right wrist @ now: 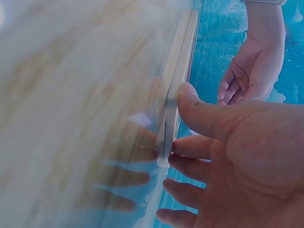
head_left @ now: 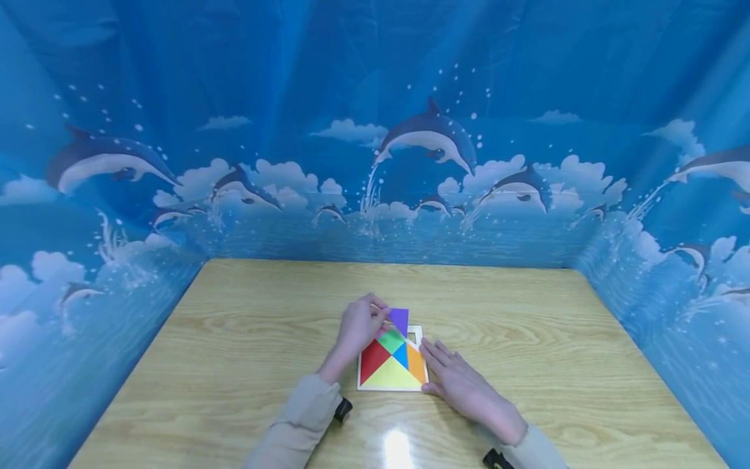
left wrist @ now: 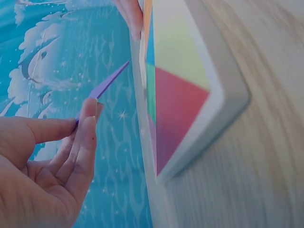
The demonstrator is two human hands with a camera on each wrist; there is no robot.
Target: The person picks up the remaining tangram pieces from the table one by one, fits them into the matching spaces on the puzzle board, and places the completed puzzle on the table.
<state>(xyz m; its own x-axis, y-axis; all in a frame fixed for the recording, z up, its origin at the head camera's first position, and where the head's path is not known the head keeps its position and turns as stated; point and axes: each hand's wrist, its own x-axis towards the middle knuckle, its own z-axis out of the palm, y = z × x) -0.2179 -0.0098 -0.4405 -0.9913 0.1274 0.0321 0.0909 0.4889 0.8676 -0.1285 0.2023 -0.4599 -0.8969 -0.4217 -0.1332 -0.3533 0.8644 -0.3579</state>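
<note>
A white square tangram tray [head_left: 387, 389] lies on the table, its rim also showing in the left wrist view. Between thumb and fingertips my left hand [head_left: 359, 327] pinches a purple triangle [head_left: 401, 319] above the tray's far side; the left wrist view shows this triangle [left wrist: 110, 79] edge-on. Inside the tray are a red triangle [head_left: 372, 359], a yellow triangle [head_left: 391, 376], a green square [head_left: 391, 339], a blue triangle [head_left: 402, 356] and an orange parallelogram [head_left: 416, 363]. With fingers extended, my right hand [head_left: 463, 385] touches the tray's right edge, thumb at the near corner.
The light wood-grain table [head_left: 246, 339] extends around the tray on all sides. A blue dolphin-print curtain [head_left: 328, 215] borders it at the back, left and right. Dark wrist straps [head_left: 343, 410] sit near the sleeve cuffs.
</note>
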